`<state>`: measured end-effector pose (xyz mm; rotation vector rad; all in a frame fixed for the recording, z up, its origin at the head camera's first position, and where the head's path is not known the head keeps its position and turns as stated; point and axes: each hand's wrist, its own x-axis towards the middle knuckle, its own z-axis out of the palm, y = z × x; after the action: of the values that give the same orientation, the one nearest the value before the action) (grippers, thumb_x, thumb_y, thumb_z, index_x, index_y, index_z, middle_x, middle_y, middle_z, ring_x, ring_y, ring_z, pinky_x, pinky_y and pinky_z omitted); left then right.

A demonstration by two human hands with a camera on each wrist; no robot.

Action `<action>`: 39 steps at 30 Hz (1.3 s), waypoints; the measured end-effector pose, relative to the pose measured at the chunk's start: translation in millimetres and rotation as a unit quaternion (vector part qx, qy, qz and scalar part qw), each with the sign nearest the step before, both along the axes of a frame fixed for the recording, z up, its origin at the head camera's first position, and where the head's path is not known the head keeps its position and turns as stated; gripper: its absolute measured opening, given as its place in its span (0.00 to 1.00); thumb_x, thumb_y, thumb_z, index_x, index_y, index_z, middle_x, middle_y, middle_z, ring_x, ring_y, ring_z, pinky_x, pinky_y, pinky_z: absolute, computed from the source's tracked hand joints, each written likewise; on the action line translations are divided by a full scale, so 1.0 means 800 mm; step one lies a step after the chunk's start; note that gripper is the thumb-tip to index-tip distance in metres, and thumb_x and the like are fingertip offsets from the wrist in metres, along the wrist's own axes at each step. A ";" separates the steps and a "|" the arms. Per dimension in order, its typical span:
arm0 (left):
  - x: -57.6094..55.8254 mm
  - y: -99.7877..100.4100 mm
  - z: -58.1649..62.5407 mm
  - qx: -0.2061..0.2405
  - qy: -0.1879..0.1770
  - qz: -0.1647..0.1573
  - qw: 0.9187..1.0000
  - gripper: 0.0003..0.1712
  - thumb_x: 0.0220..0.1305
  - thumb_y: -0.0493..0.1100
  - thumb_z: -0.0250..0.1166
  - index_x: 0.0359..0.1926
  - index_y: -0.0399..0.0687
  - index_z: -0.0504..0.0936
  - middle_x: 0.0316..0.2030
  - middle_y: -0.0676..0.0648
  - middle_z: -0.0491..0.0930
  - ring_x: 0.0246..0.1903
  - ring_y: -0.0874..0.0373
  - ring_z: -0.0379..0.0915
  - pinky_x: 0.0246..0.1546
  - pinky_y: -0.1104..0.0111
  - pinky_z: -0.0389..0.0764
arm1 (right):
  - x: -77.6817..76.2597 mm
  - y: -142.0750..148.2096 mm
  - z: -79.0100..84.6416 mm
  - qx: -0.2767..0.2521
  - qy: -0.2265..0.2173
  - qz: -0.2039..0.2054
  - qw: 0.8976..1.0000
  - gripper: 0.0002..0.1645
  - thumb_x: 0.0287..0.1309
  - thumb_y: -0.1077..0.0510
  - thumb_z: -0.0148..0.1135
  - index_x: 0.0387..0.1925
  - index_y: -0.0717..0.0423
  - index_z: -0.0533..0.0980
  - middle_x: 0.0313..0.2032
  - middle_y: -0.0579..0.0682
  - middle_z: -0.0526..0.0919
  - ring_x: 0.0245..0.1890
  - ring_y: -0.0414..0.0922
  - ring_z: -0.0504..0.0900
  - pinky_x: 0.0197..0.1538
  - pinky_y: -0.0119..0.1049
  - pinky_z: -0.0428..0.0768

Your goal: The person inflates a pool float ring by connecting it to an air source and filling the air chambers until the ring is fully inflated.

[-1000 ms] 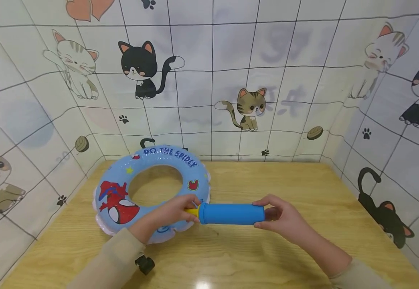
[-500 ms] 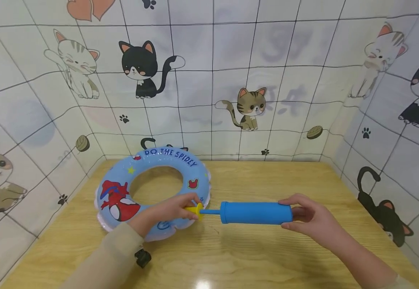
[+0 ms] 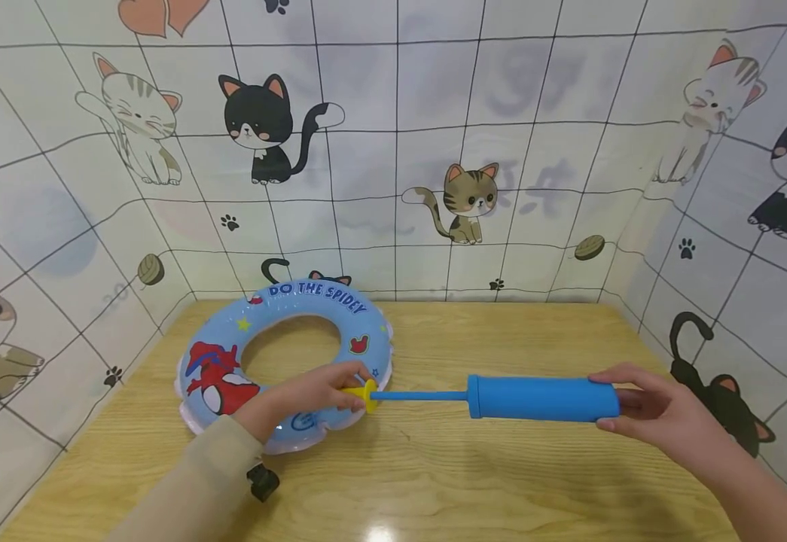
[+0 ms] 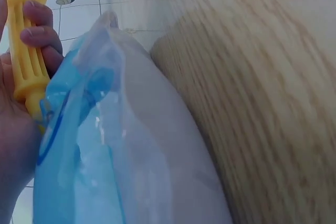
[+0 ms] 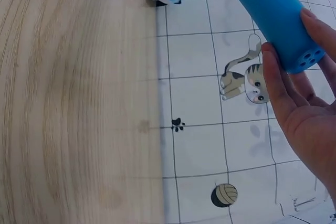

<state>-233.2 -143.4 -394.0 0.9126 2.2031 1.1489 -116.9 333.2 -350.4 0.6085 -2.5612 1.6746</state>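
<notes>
A blue plunger-type water gun (image 3: 542, 399) lies level in the air between both hands, its thin blue rod drawn out. My left hand (image 3: 312, 390) grips its ribbed yellow handle (image 4: 25, 45), with the fingers curled round it in the left wrist view. At the other end, my right hand (image 3: 667, 421) holds the barrel between thumb and fingers. Several small holes show in the barrel's end face (image 5: 306, 59) in the right wrist view. Below and behind my left hand, a light blue inflated swim ring (image 3: 359, 320) with a red cartoon figure lies on the table.
The wooden table (image 3: 488, 339) extends under both hands. Grid-patterned sheets (image 3: 366, 150) with cartoon cats stand at the back and both sides. A small black object (image 3: 262, 482) is at the left sleeve.
My right hand has moved right with the blue barrel, drawing the rod out of it further and further. My left hand has stayed nearly in place on the yellow handle.
</notes>
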 end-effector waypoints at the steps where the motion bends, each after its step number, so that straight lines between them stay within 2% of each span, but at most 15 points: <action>1: -0.001 0.000 0.000 0.003 -0.001 -0.002 1.000 0.13 0.69 0.40 0.61 0.51 0.47 0.69 0.34 0.50 0.81 0.29 0.55 0.72 0.34 0.66 0.73 | -0.002 -0.004 0.000 0.004 0.000 -0.003 1.000 0.31 0.54 0.74 0.66 0.60 0.61 0.72 0.54 0.32 0.73 0.48 0.32 0.80 0.41 0.40 0.83; 4: -0.002 -0.001 -0.002 0.012 -0.002 -0.007 1.000 0.12 0.70 0.39 0.60 0.51 0.46 0.68 0.30 0.50 0.80 0.27 0.56 0.70 0.34 0.67 0.72 | -0.012 -0.024 -0.002 0.005 -0.016 -0.016 1.000 0.30 0.53 0.69 0.69 0.59 0.61 0.73 0.52 0.33 0.75 0.46 0.34 0.81 0.40 0.40 0.83; 11: -0.003 0.000 -0.003 0.006 -0.005 -0.001 1.000 0.11 0.71 0.39 0.58 0.51 0.45 0.67 0.30 0.50 0.79 0.27 0.57 0.69 0.33 0.67 0.71 | -0.031 -0.066 -0.013 -0.010 -0.066 -0.026 0.997 0.30 0.51 0.61 0.74 0.57 0.60 0.74 0.54 0.63 0.75 0.46 0.52 0.82 0.41 0.42 0.83; 14: -0.002 0.002 -0.002 -0.001 -0.007 0.007 1.000 0.11 0.72 0.39 0.58 0.50 0.45 0.67 0.30 0.50 0.79 0.27 0.56 0.69 0.33 0.66 0.71 | -0.038 -0.079 -0.020 -0.023 -0.077 -0.015 0.997 0.30 0.52 0.60 0.74 0.57 0.61 0.74 0.52 0.67 0.76 0.46 0.56 0.81 0.42 0.42 0.83; 20: -0.004 0.000 -0.005 -0.006 -0.006 0.012 1.000 0.11 0.72 0.40 0.57 0.51 0.45 0.66 0.30 0.50 0.78 0.28 0.56 0.69 0.36 0.64 0.70 | -0.052 -0.107 -0.030 -0.030 -0.085 -0.004 0.996 0.30 0.50 0.59 0.75 0.56 0.59 0.75 0.48 0.64 0.79 0.44 0.55 0.82 0.42 0.42 0.82; 25: -0.003 0.001 -0.003 -0.004 -0.011 0.013 1.000 0.11 0.72 0.40 0.57 0.51 0.45 0.67 0.29 0.50 0.77 0.28 0.56 0.69 0.39 0.63 0.70 | -0.063 -0.128 -0.035 -0.044 -0.090 0.008 0.995 0.30 0.50 0.60 0.75 0.56 0.58 0.75 0.50 0.64 0.77 0.45 0.56 0.82 0.43 0.43 0.83; 31: -0.003 0.004 -0.001 -0.008 -0.007 0.013 1.000 0.12 0.72 0.42 0.57 0.51 0.44 0.67 0.29 0.50 0.77 0.28 0.56 0.70 0.37 0.65 0.71 | -0.069 -0.149 -0.037 -0.043 -0.102 0.016 0.994 0.30 0.51 0.59 0.74 0.57 0.58 0.75 0.53 0.64 0.76 0.46 0.55 0.82 0.44 0.43 0.82; 39: -0.007 0.007 0.005 -0.021 0.002 0.014 1.000 0.12 0.72 0.44 0.57 0.51 0.44 0.68 0.25 0.52 0.74 0.26 0.59 0.69 0.35 0.67 0.69 | -0.075 -0.144 -0.027 -0.022 -0.085 0.010 0.996 0.31 0.52 0.58 0.74 0.58 0.57 0.75 0.55 0.66 0.75 0.48 0.56 0.82 0.44 0.44 0.82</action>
<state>-239.2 -137.6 -390.0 0.8708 2.2416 1.1096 -176.6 217.9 -372.3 0.5133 -2.6300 1.8596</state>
